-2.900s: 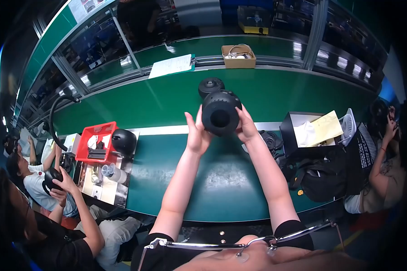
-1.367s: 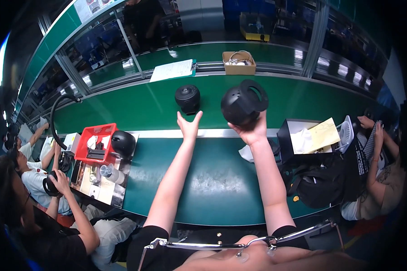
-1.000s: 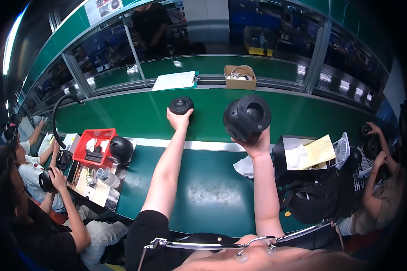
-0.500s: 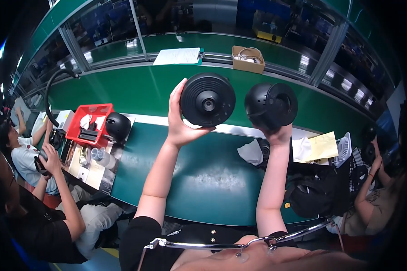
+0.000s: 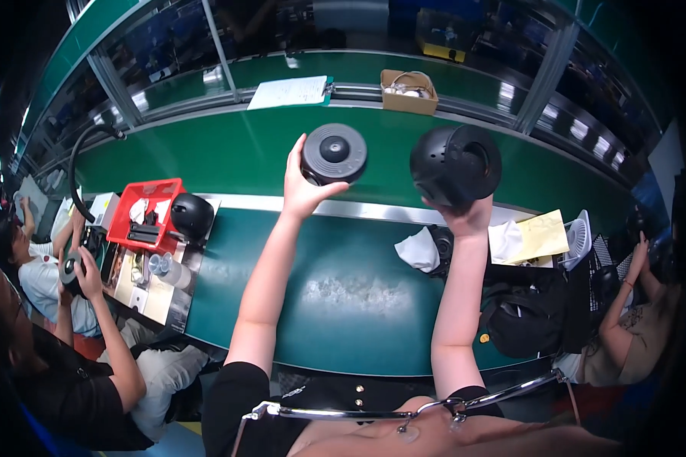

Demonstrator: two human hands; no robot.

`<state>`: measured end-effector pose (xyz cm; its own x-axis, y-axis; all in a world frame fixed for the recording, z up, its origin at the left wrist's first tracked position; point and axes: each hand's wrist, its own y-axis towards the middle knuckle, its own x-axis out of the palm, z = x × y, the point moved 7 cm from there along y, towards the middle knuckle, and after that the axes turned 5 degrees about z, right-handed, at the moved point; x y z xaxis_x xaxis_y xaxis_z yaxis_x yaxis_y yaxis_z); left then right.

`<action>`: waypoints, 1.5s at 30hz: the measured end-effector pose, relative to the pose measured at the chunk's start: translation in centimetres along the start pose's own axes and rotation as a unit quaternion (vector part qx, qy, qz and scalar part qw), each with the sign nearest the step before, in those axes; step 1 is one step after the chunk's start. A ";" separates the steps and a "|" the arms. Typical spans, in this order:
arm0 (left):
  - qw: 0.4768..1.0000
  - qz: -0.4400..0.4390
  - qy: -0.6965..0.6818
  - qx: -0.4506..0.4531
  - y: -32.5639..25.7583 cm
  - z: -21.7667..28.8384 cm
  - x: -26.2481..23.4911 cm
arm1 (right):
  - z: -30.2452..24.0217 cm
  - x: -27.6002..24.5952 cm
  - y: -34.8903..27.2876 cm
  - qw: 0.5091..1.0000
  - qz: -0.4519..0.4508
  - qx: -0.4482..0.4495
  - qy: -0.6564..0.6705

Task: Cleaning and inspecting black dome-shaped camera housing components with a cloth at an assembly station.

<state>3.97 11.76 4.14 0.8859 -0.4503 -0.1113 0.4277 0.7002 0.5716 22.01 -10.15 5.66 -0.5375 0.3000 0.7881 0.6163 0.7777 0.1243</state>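
Left grip [image 5: 303, 198] is clasping a ridged round part [image 5: 343, 158], right grip [image 5: 469, 218] cradling a spherical housing [image 5: 439, 161]. Cupping is suiting curves.

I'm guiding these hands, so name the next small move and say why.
Probably, the right hand should turn its black rounded housing until the ringed side shows fully: it points partly rightward, while the left hand holds its ridged round piece nearly face-on.
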 end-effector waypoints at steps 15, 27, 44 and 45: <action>0.947 0.221 0.231 -0.027 0.2 -8.7 -2.1 | 2.9 0.9 -0.1 0.997 0.060 0.039 -0.030; 0.970 0.077 -0.190 -0.126 -11.0 -0.6 3.3 | 12.6 -2.3 -0.8 0.901 0.059 0.184 -0.389; 0.985 -0.037 0.099 0.133 -13.2 0.2 -1.0 | 5.1 -5.2 -5.5 0.712 0.068 -0.119 -0.689; 0.988 -0.038 0.096 0.116 -13.1 0.2 -0.8 | 4.7 -3.9 -5.9 0.743 0.093 -0.224 -0.624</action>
<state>-2.35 2.82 -3.10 0.8799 -0.3682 -0.3003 0.4616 0.5129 0.7238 17.81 -13.30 -0.98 -0.3612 0.8758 -0.3202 0.7267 0.4796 0.4919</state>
